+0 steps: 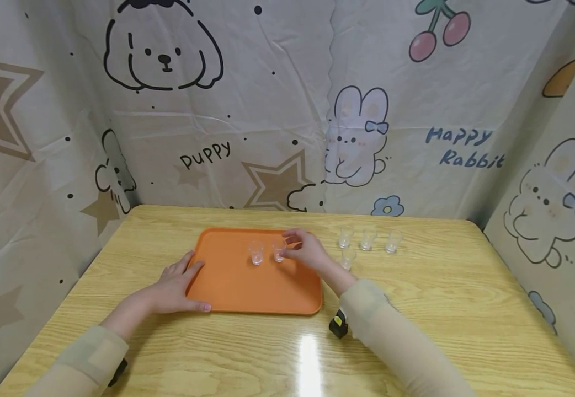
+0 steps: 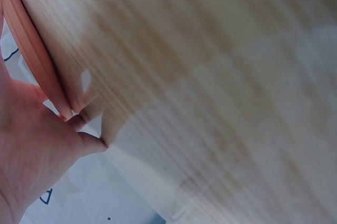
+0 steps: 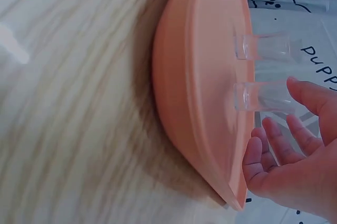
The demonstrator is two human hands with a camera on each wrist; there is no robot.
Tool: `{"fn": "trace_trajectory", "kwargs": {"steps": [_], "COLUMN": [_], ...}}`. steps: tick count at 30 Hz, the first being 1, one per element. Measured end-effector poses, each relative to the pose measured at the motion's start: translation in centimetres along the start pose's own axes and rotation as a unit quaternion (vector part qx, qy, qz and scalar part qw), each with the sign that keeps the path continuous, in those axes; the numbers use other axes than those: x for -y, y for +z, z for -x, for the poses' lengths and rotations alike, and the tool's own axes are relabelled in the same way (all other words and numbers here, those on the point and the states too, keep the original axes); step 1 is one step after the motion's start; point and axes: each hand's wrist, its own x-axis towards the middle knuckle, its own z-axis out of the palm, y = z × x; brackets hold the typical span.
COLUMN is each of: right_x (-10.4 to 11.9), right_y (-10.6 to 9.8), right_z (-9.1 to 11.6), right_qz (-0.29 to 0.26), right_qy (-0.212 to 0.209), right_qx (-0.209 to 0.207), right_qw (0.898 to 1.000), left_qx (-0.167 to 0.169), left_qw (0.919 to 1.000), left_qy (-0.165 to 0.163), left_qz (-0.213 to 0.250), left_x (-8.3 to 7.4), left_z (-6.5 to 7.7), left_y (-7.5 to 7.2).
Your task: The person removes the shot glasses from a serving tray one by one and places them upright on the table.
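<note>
An orange tray (image 1: 228, 286) lies on the table, bearing two small clear glasses. My left hand (image 1: 173, 286) rests at its left side, fingers spread along the edge and thumb by the front corner. The left wrist view shows that hand (image 2: 37, 145) against the tray's rim (image 2: 34, 45). Over the tray, my right hand (image 1: 307, 251) is beside the right-hand glass (image 1: 278, 252). In the right wrist view, the thumb and fingers of this hand (image 3: 295, 155) stand apart around the upper end of that glass (image 3: 263, 97). The other glass (image 1: 256, 253) stands upright to its left.
Right of the tray, several more clear glasses (image 1: 367, 240) stand on the wooden table (image 1: 441, 309), one (image 1: 348, 258) nearer the front, by my right forearm. A printed cloth (image 1: 277, 110) hangs behind the table and along its sides.
</note>
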Motion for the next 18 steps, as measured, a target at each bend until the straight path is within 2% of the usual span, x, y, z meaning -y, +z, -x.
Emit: {"fn": "trace_trajectory", "kwargs": {"steps": [3, 18], "right_x": [0.00, 0.07], "right_y": [0.35, 0.56], "right_z": [-0.09, -0.14], "right_qz": [0.005, 0.017], "right_qy": [-0.011, -0.008], "right_qx": [-0.007, -0.012], "right_qw": [1.000, 1.000], "left_qx": [0.000, 0.003], "left_qw": [1.0000, 1.0000], "left_qy": [-0.001, -0.003], "left_qz": [0.001, 0.003], "left_x": [0.00, 0.04], "left_z": [0.04, 0.07], "left_y": [-0.01, -0.02]}}
